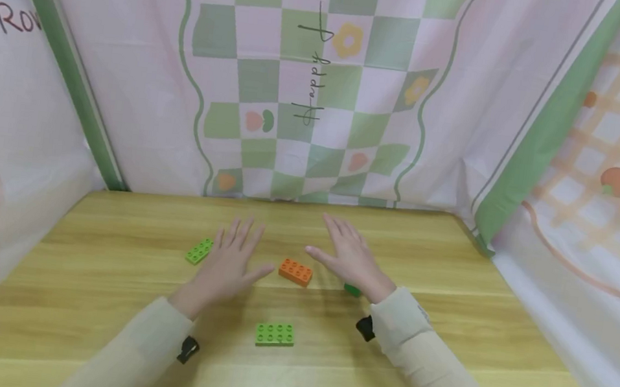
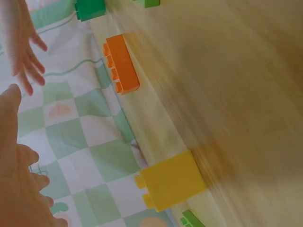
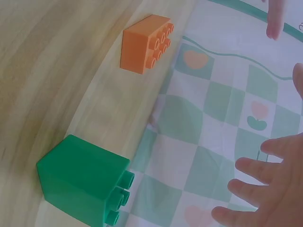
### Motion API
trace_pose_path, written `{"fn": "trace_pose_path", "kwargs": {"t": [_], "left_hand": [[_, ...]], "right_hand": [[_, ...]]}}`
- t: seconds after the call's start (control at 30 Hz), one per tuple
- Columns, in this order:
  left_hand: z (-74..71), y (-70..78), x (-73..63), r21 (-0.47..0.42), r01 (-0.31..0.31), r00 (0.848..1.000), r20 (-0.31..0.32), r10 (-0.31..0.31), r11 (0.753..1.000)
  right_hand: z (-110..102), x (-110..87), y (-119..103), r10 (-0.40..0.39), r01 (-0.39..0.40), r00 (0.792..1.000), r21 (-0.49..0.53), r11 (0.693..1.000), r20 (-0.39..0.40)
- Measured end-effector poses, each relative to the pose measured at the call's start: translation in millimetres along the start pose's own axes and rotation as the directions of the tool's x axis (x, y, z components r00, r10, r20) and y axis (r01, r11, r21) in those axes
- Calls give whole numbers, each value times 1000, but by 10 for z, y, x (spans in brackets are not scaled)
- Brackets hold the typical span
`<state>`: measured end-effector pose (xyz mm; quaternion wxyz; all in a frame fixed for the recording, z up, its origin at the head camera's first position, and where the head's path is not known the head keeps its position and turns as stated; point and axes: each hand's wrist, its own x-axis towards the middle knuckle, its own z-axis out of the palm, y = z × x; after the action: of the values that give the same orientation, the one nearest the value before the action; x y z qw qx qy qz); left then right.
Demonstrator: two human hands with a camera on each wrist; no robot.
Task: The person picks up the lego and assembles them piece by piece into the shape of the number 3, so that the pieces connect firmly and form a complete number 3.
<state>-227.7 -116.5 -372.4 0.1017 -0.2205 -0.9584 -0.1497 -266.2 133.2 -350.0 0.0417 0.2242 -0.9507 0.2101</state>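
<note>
My left hand (image 1: 225,268) is held above the table with its fingers spread, holding nothing. Close by its fingers lies a light green brick (image 1: 199,251); a yellow brick (image 2: 174,180), hidden under the hand in the head view, shows in the left wrist view. My right hand (image 1: 354,261), fingers straight and thumb apart, hovers over a dark green brick (image 1: 352,289) that it mostly covers. Between the two hands rests an orange brick (image 1: 296,272), studs up. Nearer to me is a second light green brick (image 1: 276,335), a flat one with two rows of studs.
All the bricks lie on a wood-grain table (image 1: 469,371). Patterned cloth (image 1: 335,92) hangs behind its far edge and along both sides. A black strap piece (image 1: 188,349) hangs below the left wrist, another (image 1: 366,328) below the right.
</note>
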Motion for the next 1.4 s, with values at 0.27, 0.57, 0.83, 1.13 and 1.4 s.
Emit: {"fn": "trace_pose_path", "kwargs": {"t": [0.27,0.57,0.83,1.13,1.4], "left_hand": [[20,-29,-84,15,-46,998,-35,46,999],[41,-27,-196,1,-61,998,-29,61,998],[74,-19,-281,1,-97,993,-66,97,995],[116,-48,-378,-33,-117,993,-30,116,993],[181,-75,-463,-77,-126,991,27,128,989]], "right_hand": [[-22,-53,32,-17,20,999,59,998,-44],[-65,-160,73,-32,38,997,80,996,-72],[-85,-259,142,-23,32,996,108,994,-81],[-77,-355,300,-5,16,995,115,993,-96],[-58,-421,420,16,-5,996,128,992,-87]]}}
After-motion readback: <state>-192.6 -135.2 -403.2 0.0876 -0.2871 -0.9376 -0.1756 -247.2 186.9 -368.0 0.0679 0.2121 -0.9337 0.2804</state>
